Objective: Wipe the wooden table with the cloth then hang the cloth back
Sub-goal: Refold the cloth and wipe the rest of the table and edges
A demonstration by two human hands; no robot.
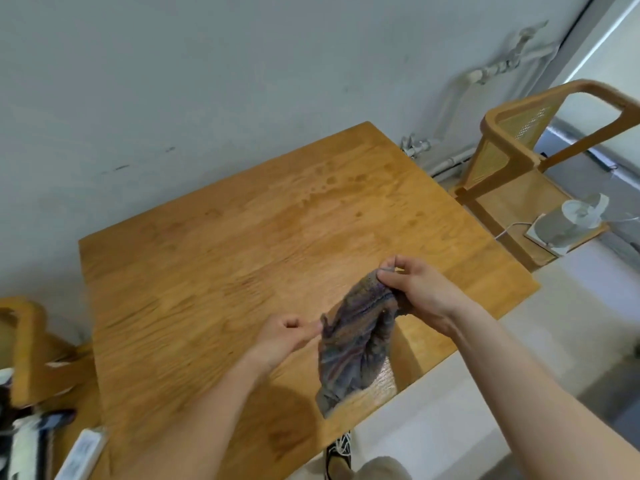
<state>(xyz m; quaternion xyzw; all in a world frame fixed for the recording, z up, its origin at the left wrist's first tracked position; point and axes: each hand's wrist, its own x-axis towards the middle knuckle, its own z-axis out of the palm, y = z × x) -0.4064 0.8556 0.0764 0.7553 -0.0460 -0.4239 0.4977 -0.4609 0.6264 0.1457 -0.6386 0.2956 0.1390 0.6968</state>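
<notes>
A grey-brown striped cloth (356, 344) hangs bunched above the near right part of the wooden table (214, 265). My right hand (419, 289) pinches its upper corner, where a small loop shows between thumb and finger. My left hand (284, 337) pinches the cloth's left edge at mid height. The cloth's lower end dangles just over the table's near edge. Damp spots and streaks mark the far middle of the tabletop.
A wooden chair with a cane back (519, 161) stands right of the table, with a white device (575, 223) and cable on its seat. Another chair (31, 348) with items sits at the left. A white remote (81, 455) lies near the lower left. The wall runs behind.
</notes>
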